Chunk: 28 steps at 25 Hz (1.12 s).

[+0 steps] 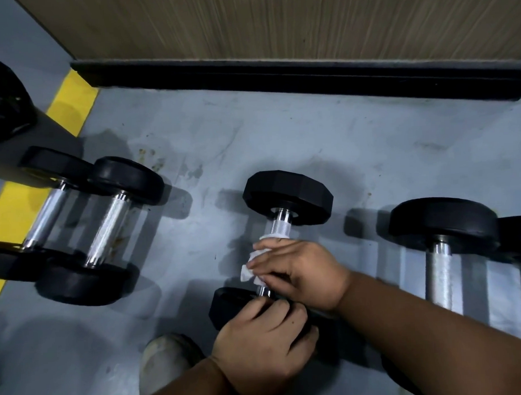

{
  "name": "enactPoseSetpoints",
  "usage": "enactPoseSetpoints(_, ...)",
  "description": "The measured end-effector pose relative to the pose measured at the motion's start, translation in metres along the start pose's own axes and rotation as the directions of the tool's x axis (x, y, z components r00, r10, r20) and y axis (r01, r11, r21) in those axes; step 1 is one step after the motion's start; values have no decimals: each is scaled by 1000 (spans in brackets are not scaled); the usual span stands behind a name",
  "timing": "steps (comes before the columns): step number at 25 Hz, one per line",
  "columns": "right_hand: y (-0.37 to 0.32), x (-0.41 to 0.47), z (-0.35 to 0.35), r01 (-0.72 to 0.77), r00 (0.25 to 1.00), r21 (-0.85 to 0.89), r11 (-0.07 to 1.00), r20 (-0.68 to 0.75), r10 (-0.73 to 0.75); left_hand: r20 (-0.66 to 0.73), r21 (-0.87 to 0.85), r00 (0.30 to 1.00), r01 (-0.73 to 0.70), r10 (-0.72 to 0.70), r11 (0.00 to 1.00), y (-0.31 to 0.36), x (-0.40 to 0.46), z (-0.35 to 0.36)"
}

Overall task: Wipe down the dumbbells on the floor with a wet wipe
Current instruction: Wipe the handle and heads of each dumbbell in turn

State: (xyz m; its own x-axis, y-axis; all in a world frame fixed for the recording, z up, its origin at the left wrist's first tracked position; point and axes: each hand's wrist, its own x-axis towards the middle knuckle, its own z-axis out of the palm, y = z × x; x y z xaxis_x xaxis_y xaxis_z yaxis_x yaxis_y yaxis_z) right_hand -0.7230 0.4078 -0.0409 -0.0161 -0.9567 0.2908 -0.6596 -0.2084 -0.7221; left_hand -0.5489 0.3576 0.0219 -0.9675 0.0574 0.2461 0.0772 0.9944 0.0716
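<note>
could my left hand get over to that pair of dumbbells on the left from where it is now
Probably yes. The left hand grips the middle dumbbell's near head, and only bare floor lies between it and the left pair.

Dim, cool indoor light falls from above. The dumbbells (287,198) cast several soft overlapping shadows on the grey floor (280,131). Their chrome handles carry bright glints. The wide lens bends the baseboard (278,75), and detail looks soft, slightly smeared.
</note>
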Motion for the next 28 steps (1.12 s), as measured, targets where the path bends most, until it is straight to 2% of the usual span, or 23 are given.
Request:
enactPoseSetpoints(2, 16, 12, -9, -18, 1000, -76, 997, -5, 18, 0, 6, 1000, -30, 30, 1000, -1, 0, -2)
enactPoseSetpoints(3, 23, 17, -14, -69, 996, -96, 993, -65, 63, 3, 5, 999, -40, 40, 999, -1, 0, -2)
enactPoseSetpoints(5, 26, 16, -12, -168, 972, -56, 984, -178, 156, 5, 10, 1000, -30, 30, 999, -1, -2, -2)
enactPoseSetpoints(6, 19, 12, -7, -167, 972, -44, 985, -177, 156, 6, 13, 1000, -16, 16, 1000, -1, -2, -2)
enactPoseSetpoints(9, -3, -3, 3, -48, 999, 24, 999, 9, 48, 8, -7, 1000, 26, -26, 1000, -2, -1, 0)
enactPoseSetpoints(11, 5, 4, -6, -6, 997, -12, 1000, 71, 7, 8, -16, 1000, 27, -27, 1000, -2, -1, 0)
enactPoseSetpoints(13, 18, 19, -16, -64, 998, -95, 993, -6, 64, 1, -12, 1000, 3, -3, 1000, -1, -1, 1)
enactPoseSetpoints(15, 22, 24, -16, -167, 980, -87, 982, -120, 156, -2, 2, 1000, -5, 5, 1000, -2, -2, 0)
enactPoseSetpoints(16, 18, 22, -12, -177, 977, -76, 981, -131, 166, 0, 9, 1000, -4, 4, 1000, -2, -3, 0)
enactPoseSetpoints(21, -5, 7, -10, -55, 986, 42, 998, 162, 48, -11, 1, 1000, 25, -24, 1000, 0, -1, 4)
enactPoseSetpoints(23, 4, 15, -16, -4, 981, -5, 1000, 193, 5, -10, -9, 1000, 7, -7, 1000, 1, 0, 3)
enactPoseSetpoints(25, 13, 20, -19, -20, 994, -83, 996, 104, 28, -3, -13, 1000, -16, 16, 1000, 1, -1, 2)
enactPoseSetpoints(28, 22, 17, -18, -133, 989, -135, 982, -81, 122, 9, 0, 999, -43, 43, 999, 2, -1, 0)
